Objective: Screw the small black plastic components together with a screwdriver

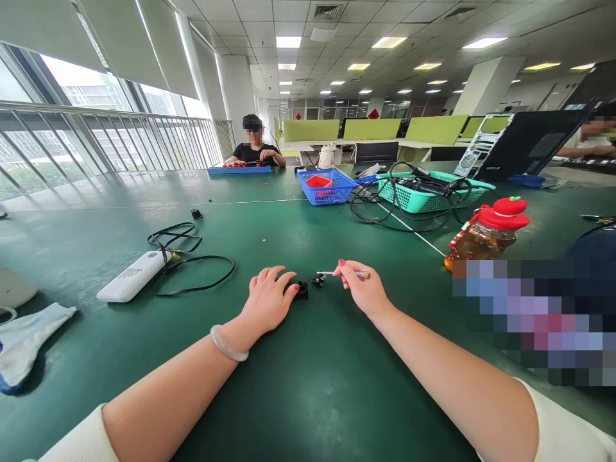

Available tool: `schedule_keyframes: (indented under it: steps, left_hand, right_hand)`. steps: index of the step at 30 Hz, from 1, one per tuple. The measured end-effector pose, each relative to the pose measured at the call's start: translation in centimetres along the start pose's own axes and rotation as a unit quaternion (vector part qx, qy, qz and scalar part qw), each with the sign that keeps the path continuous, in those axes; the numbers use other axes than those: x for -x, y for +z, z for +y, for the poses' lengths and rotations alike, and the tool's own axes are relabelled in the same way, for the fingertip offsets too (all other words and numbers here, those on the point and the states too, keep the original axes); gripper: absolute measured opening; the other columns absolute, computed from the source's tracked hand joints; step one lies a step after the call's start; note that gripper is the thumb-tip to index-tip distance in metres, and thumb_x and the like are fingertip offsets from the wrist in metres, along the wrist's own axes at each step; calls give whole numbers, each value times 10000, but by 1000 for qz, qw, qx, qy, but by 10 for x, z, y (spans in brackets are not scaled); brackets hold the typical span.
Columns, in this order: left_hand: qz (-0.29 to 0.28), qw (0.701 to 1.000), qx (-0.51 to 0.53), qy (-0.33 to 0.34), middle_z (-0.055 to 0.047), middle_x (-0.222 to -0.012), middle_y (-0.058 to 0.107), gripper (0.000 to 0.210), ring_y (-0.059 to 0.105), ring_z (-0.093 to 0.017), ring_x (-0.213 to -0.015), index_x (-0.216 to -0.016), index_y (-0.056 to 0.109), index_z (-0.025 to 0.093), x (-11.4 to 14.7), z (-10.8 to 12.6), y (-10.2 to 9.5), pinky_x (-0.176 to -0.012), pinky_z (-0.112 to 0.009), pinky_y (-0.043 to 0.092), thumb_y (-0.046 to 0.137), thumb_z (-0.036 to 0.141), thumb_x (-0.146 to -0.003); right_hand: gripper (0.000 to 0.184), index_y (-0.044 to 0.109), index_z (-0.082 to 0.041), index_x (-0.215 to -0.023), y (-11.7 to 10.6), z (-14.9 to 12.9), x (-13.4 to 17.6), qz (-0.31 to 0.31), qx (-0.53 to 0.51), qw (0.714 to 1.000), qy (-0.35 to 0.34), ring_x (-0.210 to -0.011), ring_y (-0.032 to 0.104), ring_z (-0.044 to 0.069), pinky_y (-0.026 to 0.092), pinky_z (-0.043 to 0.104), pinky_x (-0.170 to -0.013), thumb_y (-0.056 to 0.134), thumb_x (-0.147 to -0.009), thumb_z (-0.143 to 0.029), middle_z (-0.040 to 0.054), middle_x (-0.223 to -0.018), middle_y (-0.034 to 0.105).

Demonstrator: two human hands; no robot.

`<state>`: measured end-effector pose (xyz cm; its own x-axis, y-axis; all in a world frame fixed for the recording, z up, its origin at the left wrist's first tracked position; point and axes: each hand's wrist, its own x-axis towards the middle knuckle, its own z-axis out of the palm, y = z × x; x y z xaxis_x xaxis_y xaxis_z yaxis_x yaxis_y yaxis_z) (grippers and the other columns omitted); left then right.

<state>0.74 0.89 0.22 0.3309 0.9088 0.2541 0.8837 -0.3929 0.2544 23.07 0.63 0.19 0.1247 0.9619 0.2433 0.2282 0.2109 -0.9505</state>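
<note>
Green tabletop (pixel 308 410) stretches out under the office ceiling lights, and over at the back the blue basket (pixel 326 196) carries a red container (pixel 319 181). Beside it, the teal basket (pixel 414 204) is heaped with black cables (pixel 426 185), loops spilling over its rim onto the surface. Off to the right stands a jar (pixel 491 239) of amber contents, red lid on top; to the left, a white power bank (pixel 132 277) with a black cord (pixel 195 258) looping beside it. Up front, the right hand (pixel 363 290) has its grip closed around a slim tool (pixel 364 274), tip at a small black piece (pixel 318 280). Just beside that piece, a black block (pixel 302 291) sits at the thumb of the left hand (pixel 268 298), palm down; whether that grip pinches it, I cannot tell.
</note>
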Motion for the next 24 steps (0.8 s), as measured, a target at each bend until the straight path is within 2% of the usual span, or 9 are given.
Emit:
schedule_keyframes:
  steps: [3, 6, 9, 16, 21, 24]
  left_hand:
    - [-36, 996, 26, 75, -64, -1474, 459, 458, 349, -291, -1379, -1398, 466, 293, 2, 1, 0, -1134, -540, 273, 420, 443, -968]
    - [-82, 987, 42, 135, -52, -1479, 465, 506, 340, -289, -1393, -1430, 424, 306, 4, 3, -2, -1152, -531, 255, 469, 455, -949]
    - [-91, 981, 53, 163, -56, -1458, 487, 519, 382, -283, -1363, -1434, 416, 311, 5, 4, -4, -1142, -515, 273, 481, 466, -942]
    - [-68, 987, 65, 128, -49, -1388, 553, 444, 440, -265, -1299, -1362, 489, 302, 3, 4, -3, -1114, -497, 302, 492, 434, -937]
    - [-59, 993, 61, 83, -50, -1393, 542, 448, 415, -291, -1326, -1353, 482, 316, 3, 5, -3, -1136, -615, 217, 508, 444, -925]
    - [-65, 993, 65, 75, -55, -1402, 529, 455, 405, -295, -1335, -1345, 487, 315, 3, 6, -3, -1134, -628, 214, 523, 455, -913]
  right_hand:
    - [549, 646, -195, -670, 1, 1, 0, -39, -10, 999, -8, -520, 435, 130, 327, 260, -482, 538, -809, -714, -13, -553, 458]
    - [557, 650, -192, -676, 1, 0, 2, -74, -15, 997, -15, -509, 432, 128, 332, 262, -486, 540, -803, -723, -14, -539, 465]
    - [558, 649, -192, -667, 0, -3, 3, -67, -15, 997, -23, -509, 432, 127, 342, 267, -501, 546, -802, -723, -12, -534, 467]
    - [559, 615, -196, -616, -2, -3, 2, 3, -18, 1000, -21, -506, 416, 129, 320, 270, -480, 539, -815, -712, -19, -521, 409]
    - [558, 596, -199, -580, 0, -4, 3, 4, -11, 1000, -14, -501, 387, 126, 293, 276, -489, 527, -825, -696, -24, -516, 380]
    - [553, 588, -200, -570, 0, -7, 5, 1, -11, 1000, -10, -500, 368, 123, 284, 277, -493, 535, -819, -691, -25, -520, 376]
